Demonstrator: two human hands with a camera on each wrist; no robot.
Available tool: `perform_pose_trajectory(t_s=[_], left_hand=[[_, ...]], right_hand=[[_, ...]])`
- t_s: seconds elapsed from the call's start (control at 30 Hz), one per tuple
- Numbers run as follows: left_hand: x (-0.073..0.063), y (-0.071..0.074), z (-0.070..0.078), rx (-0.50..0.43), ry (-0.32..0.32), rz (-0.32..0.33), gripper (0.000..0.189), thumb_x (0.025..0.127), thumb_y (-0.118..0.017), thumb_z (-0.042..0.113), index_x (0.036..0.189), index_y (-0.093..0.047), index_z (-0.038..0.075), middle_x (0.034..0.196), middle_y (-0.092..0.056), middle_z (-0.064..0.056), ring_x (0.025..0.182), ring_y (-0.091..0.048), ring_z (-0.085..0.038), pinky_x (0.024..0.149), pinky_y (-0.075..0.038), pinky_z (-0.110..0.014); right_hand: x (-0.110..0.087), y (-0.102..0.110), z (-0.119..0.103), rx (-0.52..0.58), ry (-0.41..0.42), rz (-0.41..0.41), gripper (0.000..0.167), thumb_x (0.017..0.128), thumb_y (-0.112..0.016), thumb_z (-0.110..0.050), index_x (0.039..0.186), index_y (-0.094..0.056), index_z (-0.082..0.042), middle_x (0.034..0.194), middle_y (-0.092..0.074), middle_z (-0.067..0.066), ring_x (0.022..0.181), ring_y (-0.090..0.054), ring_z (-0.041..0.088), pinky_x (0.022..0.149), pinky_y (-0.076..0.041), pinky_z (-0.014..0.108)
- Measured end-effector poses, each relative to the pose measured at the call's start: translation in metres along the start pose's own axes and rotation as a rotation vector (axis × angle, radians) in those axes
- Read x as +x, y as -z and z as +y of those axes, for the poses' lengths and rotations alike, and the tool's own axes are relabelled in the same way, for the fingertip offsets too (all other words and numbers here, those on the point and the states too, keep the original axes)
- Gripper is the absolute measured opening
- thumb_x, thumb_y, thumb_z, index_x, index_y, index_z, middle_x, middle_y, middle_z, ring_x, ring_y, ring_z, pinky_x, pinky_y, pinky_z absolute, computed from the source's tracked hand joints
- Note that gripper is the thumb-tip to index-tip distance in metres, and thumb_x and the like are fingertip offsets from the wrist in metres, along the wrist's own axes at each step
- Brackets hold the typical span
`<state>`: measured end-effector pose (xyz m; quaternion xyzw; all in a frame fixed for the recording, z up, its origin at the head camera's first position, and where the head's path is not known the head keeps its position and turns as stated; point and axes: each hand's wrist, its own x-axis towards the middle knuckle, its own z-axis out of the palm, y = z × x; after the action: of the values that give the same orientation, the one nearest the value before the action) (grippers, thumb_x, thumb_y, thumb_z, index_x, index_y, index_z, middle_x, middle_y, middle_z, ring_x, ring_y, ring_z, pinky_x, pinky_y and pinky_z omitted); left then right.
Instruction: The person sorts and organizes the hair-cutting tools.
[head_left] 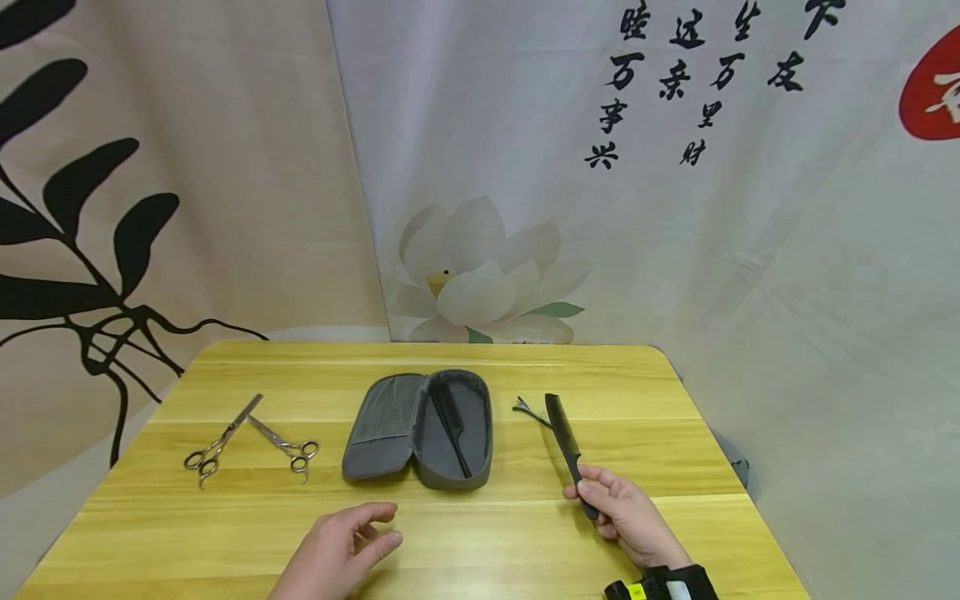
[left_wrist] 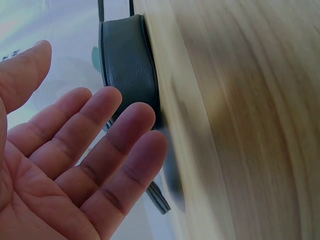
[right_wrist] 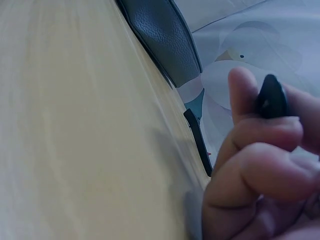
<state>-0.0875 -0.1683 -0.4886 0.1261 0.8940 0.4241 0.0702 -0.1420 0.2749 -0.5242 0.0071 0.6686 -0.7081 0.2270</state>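
In the head view my right hand (head_left: 630, 508) pinches the handle of a black comb (head_left: 562, 425), teeth end pointing away and up. The handle's dark end (right_wrist: 272, 97) shows between thumb and fingers in the right wrist view. My left hand (head_left: 341, 546) hovers over the table's front with relaxed fingers (left_wrist: 131, 165), holding nothing. Beyond it lies an unzipped grey case (head_left: 456, 483), spread flat, with a second black handled comb (head_left: 448, 412) in its right half. A hair clip (head_left: 528, 408) lies just left of the held comb, partly hidden by it.
Two pairs of hairdressing scissors lie at the left: one with a long straight blade (head_left: 238, 421), one with a pointed tip (head_left: 277, 439). The wooden table (head_left: 480, 542) ends at a printed cloth backdrop (head_left: 480, 125).
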Motion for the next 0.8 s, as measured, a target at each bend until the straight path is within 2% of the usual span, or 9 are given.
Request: perform_pose_trajectory(t_s=[0.17, 0.57, 0.8], left_hand=[[0.0008, -0.0002, 0.0004, -0.004, 0.013, -0.016, 0.044, 0.099, -0.078, 0.037, 0.129, -0.074, 0.006, 0.125, -0.078, -0.011, 0.090, -0.072, -0.003, 0.073, -0.058, -0.023], [0.0006, -0.0003, 0.0005, 0.001, 0.001, -0.023, 0.044, 0.100, -0.076, 0.039, 0.130, -0.074, 0.007, 0.125, -0.078, -0.010, 0.091, -0.072, -0.005, 0.073, -0.057, -0.023], [0.0000, -0.0005, 0.0010, 0.001, 0.003, -0.020, 0.044, 0.099, -0.077, 0.038, 0.130, -0.074, 0.006, 0.125, -0.078, -0.010, 0.091, -0.073, -0.005, 0.073, -0.058, -0.023]], right_hand=[[0.0016, 0.0007, 0.0004, 0.008, 0.022, -0.006, 0.055, 0.111, -0.061, -0.022, 0.154, -0.039, 0.005, 0.107, -0.080, -0.010, 0.062, -0.042, 0.000, 0.053, -0.032, 0.016], [0.0014, -0.0034, -0.0033, 0.025, 0.021, 0.004, 0.044, 0.110, -0.063, -0.023, 0.147, -0.049, -0.004, 0.104, -0.081, -0.010, 0.065, -0.046, -0.001, 0.054, -0.036, 0.016], [-0.0017, -0.0077, -0.0081, -0.001, 0.023, 0.003, 0.049, 0.109, -0.064, -0.023, 0.149, -0.046, -0.001, 0.105, -0.081, -0.009, 0.066, -0.048, -0.001, 0.054, -0.038, 0.016]])
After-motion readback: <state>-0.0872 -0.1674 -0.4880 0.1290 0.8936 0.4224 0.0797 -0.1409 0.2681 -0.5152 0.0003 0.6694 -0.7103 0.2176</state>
